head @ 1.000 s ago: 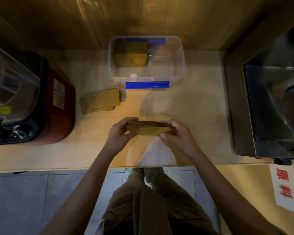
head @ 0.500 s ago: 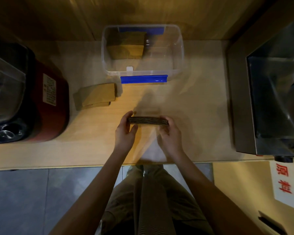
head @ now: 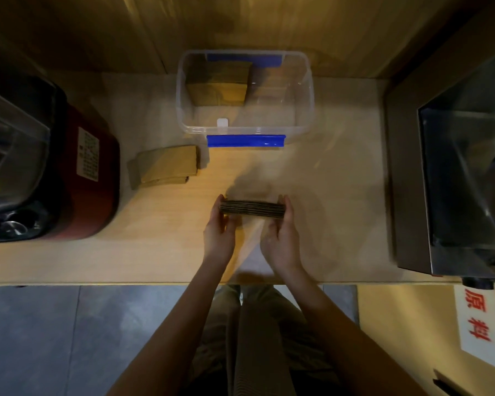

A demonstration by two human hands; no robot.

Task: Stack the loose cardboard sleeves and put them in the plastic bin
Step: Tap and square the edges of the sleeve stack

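Note:
A stack of brown cardboard sleeves stands on edge on the wooden counter, squeezed between my left hand at its left end and my right hand at its right end. Behind it sits a clear plastic bin with blue clips, holding a stack of sleeves in its left half. A loose pile of sleeves lies flat on the counter, left of the bin's front clip.
A red and black appliance with a clear lid fills the counter's left end. A stainless steel machine stands at the right. The wooden wall runs behind the bin. The counter's front edge is near my wrists.
The held stack has turned from tilted flat to standing on its edge. My hands shifted to press its two ends.

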